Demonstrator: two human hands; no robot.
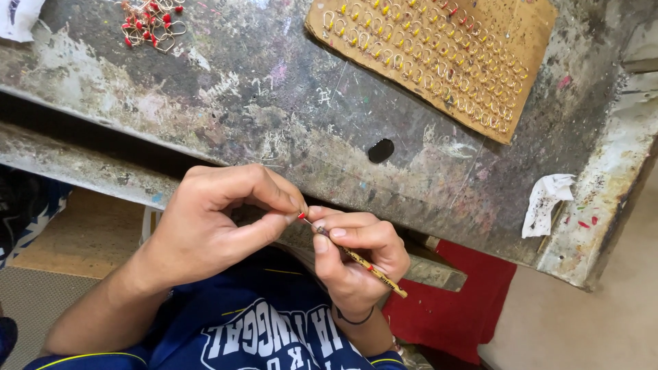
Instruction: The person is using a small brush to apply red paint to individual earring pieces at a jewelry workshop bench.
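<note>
My left hand (212, 219) pinches a tiny red-tipped piece (301, 216) between thumb and forefinger, just in front of the workbench edge. My right hand (356, 257) grips a thin yellow paintbrush (370, 267) like a pencil, its tip touching the red piece. The two hands meet fingertip to fingertip over my lap. The piece itself is mostly hidden by my fingers.
A paint-stained grey workbench (274, 103) carries a cardboard sheet (521, 41) with rows of several small wire loops with yellow and red tips. A heap of red-tipped loops (147, 24) lies far left. A crumpled white tissue (545, 202) sits right. A dark hole (381, 150) marks the bench.
</note>
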